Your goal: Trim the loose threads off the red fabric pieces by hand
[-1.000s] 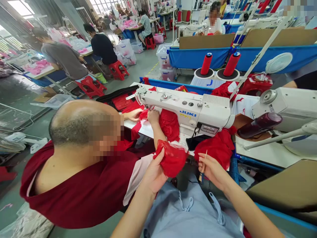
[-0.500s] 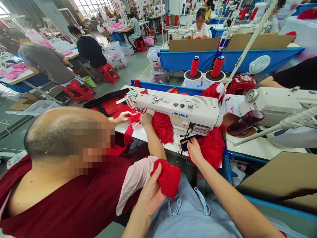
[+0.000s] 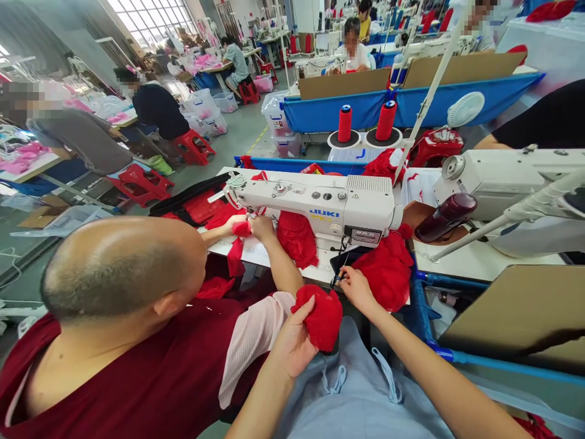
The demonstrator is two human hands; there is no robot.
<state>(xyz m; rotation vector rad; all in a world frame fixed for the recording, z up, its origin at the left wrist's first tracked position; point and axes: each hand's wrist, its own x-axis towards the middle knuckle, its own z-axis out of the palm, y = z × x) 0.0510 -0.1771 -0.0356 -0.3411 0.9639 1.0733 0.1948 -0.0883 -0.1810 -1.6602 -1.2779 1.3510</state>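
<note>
Two hands busy at lower centre: left hand (image 3: 292,347) clenched around a bunched red cloth (image 3: 322,317), right hand (image 3: 359,289) pinching a small tool (image 3: 339,277) at the surface (image 3: 475,262) edge. Soft, light stuff, I'd say; best gathered by its folds.

Seated co-worker (image 3: 137,341) blocks whole left side; sewing machine (image 3: 320,204) walls off counter (image 3: 475,262) ahead; red fabric pile (image 3: 388,271) crowds counter edge — narrow gap only between co-worker's forearm (image 3: 281,262) and pile.
</note>
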